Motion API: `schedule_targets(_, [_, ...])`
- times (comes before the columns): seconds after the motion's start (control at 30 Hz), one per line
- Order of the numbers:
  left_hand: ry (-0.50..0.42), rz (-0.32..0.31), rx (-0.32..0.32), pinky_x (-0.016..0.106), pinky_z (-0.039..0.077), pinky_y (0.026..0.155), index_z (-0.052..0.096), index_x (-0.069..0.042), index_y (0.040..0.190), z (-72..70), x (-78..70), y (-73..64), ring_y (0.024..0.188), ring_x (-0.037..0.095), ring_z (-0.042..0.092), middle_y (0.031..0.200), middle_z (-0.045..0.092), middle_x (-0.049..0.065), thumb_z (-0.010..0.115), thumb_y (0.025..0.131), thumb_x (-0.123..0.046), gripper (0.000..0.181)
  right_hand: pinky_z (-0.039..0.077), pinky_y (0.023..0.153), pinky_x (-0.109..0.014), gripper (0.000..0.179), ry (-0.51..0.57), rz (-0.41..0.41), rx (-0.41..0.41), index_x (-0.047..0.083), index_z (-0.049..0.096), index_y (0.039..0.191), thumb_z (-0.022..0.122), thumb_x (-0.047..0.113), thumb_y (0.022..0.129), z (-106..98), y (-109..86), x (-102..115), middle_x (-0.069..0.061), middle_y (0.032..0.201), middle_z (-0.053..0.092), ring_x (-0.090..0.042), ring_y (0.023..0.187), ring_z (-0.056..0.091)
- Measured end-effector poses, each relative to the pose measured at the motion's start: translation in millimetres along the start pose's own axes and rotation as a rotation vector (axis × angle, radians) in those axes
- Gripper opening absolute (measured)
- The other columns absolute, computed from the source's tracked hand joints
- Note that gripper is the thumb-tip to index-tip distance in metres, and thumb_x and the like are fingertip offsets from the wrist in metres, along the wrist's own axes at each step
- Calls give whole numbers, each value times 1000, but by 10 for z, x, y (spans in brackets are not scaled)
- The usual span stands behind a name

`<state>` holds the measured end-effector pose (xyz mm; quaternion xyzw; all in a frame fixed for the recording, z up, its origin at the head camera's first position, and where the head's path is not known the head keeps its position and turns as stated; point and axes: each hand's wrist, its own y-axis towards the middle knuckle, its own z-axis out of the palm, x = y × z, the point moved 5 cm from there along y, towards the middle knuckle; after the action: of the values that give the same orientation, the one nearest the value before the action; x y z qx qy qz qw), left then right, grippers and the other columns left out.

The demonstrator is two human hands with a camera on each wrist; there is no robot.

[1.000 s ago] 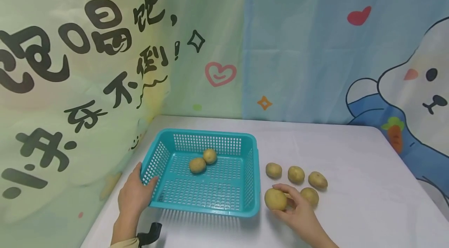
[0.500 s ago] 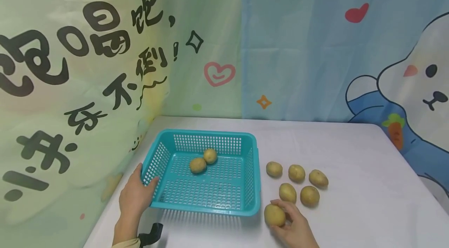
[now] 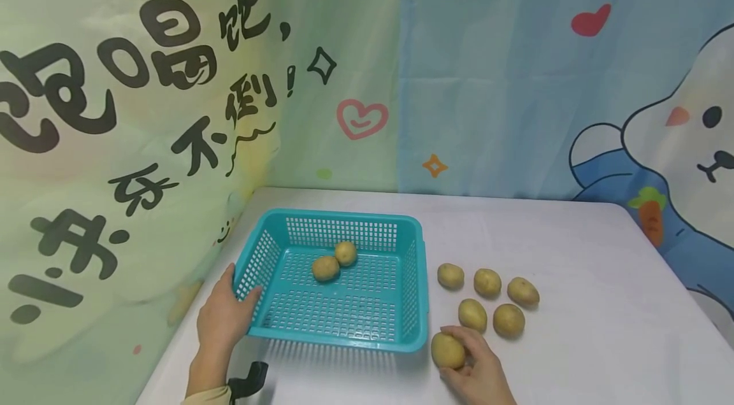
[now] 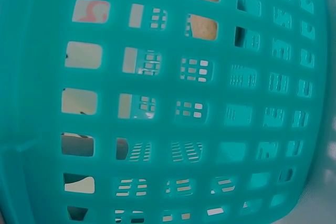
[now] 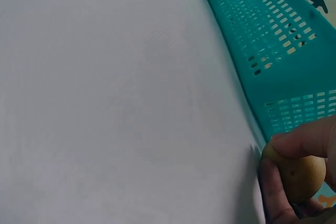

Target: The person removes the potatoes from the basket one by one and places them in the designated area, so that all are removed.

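A teal plastic basket [image 3: 338, 346] with slotted walls stands on the table, two potatoes [image 3: 325, 269] lying side by side on its floor. My left hand [image 3: 225, 316] grips its left rim, thumb over the inner side. In the left wrist view the basket wall [image 4: 173, 87] fills nearly everything, and the hand is almost wholly out of sight. Just off the basket's front right corner, my right hand [image 3: 478, 367] holds a potato [image 3: 447, 351] between thumb and fingers. The right wrist view shows this potato [image 5: 302, 177] low at the table surface.
Several more potatoes [image 3: 509, 321] lie in two loose rows on the white table [image 3: 596, 303], right of the basket. A printed curtain [image 3: 487, 74] hangs behind the table and along its left side. A black strap piece [image 3: 249, 381] sits by the left wrist.
My right hand has moved toward the table's front with its potato, uncovering another potato behind it. Over the last half second it has hardly moved. The left hand keeps its place on the basket.
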<state>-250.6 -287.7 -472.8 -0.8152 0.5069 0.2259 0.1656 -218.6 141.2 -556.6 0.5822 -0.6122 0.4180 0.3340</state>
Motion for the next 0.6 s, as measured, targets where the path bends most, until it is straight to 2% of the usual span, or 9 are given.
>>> schedule_targets(0.17, [1,-4,-4,62,42,90,21,2,153,-1,-3,-4,122,50,48,144,39,33,60,94,-31,78,52,61,-23,67,-35,-4,8,20,60,127,79,-8,69,-3,9,-28,-2,134,52,-13,86,57])
schedule_targets(0.37, [3,-4,-3,61,43,89,22,2,153,-2,-9,-2,121,50,49,143,40,32,60,94,-31,78,50,62,-23,68,-82,3,10,21,57,132,80,-1,71,-55,2,-30,-5,135,55,-9,71,55])
schedule_targets(0.6, [3,-3,0,63,41,91,21,2,153,-6,-8,-5,123,51,46,144,39,33,60,94,-31,78,53,62,-23,70,-48,30,36,18,55,135,78,-1,72,-54,-23,-32,-14,140,51,-10,68,62])
